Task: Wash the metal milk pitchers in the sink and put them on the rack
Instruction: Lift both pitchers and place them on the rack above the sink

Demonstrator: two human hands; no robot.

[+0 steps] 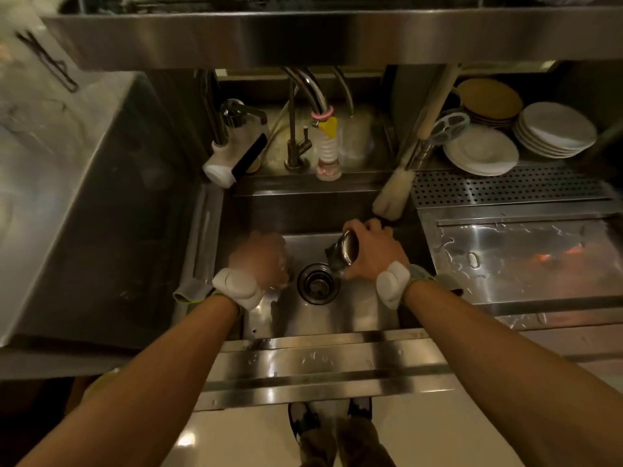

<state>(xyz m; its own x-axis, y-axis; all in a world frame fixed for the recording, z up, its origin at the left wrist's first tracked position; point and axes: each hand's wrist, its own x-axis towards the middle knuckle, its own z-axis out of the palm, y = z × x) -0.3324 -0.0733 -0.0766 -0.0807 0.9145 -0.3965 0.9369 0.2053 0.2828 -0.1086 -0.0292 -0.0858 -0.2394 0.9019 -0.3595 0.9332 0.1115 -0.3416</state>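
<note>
My right hand (372, 251) grips a small metal milk pitcher (347, 252), tilted with its mouth toward the left, low inside the steel sink (337, 311) just right of the drain (317, 282). My left hand (261, 257) hangs over the sink's left side, blurred by motion; its fingers look curled, and I cannot tell whether they hold anything. Both wrists carry white bands. A perforated drain rack (509, 185) sits to the right behind the sink.
Taps and a ribbed spray hose (327, 146) stand behind the sink. A long white brush (396, 190) leans at the sink's back right corner. Stacked plates (482, 150) lie behind the rack. A wet steel counter (526, 261) lies right; a steel shelf (303, 35) overhangs.
</note>
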